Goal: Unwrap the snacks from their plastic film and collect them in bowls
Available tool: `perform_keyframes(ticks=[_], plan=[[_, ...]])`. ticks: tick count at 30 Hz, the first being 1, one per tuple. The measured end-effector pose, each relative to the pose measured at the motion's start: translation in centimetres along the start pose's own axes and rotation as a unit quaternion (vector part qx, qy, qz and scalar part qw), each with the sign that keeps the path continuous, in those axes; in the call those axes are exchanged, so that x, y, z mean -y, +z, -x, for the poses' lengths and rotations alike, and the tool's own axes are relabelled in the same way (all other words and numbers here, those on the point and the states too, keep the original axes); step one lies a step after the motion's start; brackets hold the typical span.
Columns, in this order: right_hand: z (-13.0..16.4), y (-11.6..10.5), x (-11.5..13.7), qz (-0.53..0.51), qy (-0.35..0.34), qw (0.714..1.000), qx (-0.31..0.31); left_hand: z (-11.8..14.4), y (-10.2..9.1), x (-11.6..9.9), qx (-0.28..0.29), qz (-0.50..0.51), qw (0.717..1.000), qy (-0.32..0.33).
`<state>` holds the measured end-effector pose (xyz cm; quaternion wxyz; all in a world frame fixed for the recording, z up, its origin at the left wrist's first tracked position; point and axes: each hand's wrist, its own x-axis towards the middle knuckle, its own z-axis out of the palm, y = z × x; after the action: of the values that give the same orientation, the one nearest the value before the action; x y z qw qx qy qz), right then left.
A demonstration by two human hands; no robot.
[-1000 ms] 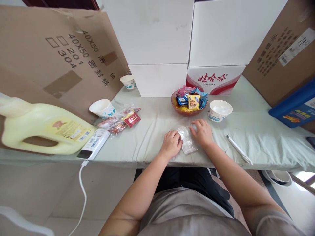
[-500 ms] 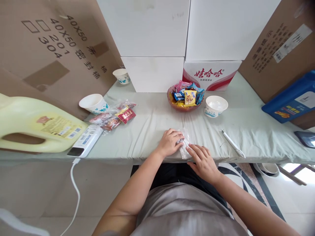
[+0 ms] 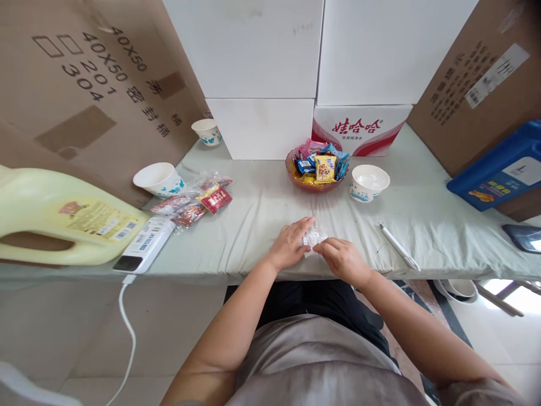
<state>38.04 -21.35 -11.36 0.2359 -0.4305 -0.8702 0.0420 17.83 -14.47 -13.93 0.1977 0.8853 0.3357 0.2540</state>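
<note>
A crumpled piece of clear plastic film [image 3: 313, 234] lies near the front edge of the cloth-covered table, between my two hands. My left hand [image 3: 291, 243] is curved round its left side, fingers over the far side and thumb at the near side. With bent fingers and thumb together, my right hand [image 3: 344, 261] pinches the film's lower right part. Anything inside the film cannot be made out. Beyond the hands stands an amber bowl [image 3: 310, 185] of wrapped snacks, and right of it a paper cup [image 3: 368, 181] with clear plastic inside.
A white pen [image 3: 399, 247] lies to the right. On the left are another paper cup [image 3: 159, 179], bagged snacks [image 3: 192, 206], a white power bank [image 3: 146, 243] with a cable, and a pale yellow jug [image 3: 76, 220]. A blue jug [image 3: 499, 169] leans right; white boxes [image 3: 260, 127] stand behind.
My right hand's fingers have gone from spread to pinched on the film and moved slightly up. The film is bunched smaller. My left hand's fingers have straightened somewhat along it.
</note>
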Motion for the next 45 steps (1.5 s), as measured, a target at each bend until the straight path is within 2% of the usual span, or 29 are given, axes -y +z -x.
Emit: perform_keyframes(ticks=[2,5,9,17,24,27,30,32,34,36,38,40,42,43,45], plan=[[-1.6,0.3,-0.6,0.035,0.073,0.996,0.032,0.1,0.1,0.2,-0.005,0.013,1.0,-0.005],[-3.7,1.1,-1.1,0.085,0.177,0.976,0.095,0.1,0.1,0.3,-0.016,0.018,1.0,-0.003],[-5.2,1.9,-0.9,0.126,0.251,0.95,0.135,0.1,0.3,0.4,-0.039,0.013,0.999,0.007],[-5.2,2.1,-0.7,0.123,0.278,0.942,0.139,0.0,0.3,0.2,-0.054,0.035,0.998,-0.015],[-6.1,2.2,-0.6,0.116,0.296,0.938,0.141,-0.3,0.1,-0.7,-0.026,-0.048,0.998,-0.042],[-5.8,1.8,-1.8,0.126,0.31,0.933,0.132,-0.4,0.1,-1.0,-0.035,-0.081,0.994,-0.068],[-4.7,0.6,-3.7,0.157,0.336,0.925,0.077,-0.4,0.1,-1.2,-0.038,-0.089,0.992,-0.079],[-3.8,-0.2,-4.4,0.16,0.299,0.94,0.021,-0.5,0.1,-1.2,-0.038,-0.088,0.992,-0.078],[-3.1,-0.3,-4.1,0.126,0.195,0.972,-0.023,-0.5,0.1,-1.0,-0.039,-0.09,0.993,-0.072],[-2.7,0.3,-3.0,0.074,0.068,0.995,-0.028,-0.4,0.1,-0.9,-0.04,-0.092,0.993,-0.063],[-2.6,1.4,-1.9,0.036,-0.009,0.999,-0.002,-0.2,0.1,-0.7,-0.048,-0.09,0.993,-0.055],[-2.7,2.1,-1.7,0.022,-0.025,0.999,0.029,0.0,0.1,-0.5,-0.063,-0.077,0.994,-0.046],[-2.9,1.5,-2.7,0.02,-0.021,0.999,0.037,0.1,0.0,-0.4,-0.078,-0.058,0.995,-0.037],[-3.1,0.6,-3.6,0.023,-0.017,0.999,0.025,0.1,0.0,-0.4,-0.082,-0.051,0.995,-0.035],[-3.7,-2.2,-6.1,0.05,0.02,0.998,-0.04,0.1,0.0,-0.4,-0.079,-0.047,0.995,-0.038]])
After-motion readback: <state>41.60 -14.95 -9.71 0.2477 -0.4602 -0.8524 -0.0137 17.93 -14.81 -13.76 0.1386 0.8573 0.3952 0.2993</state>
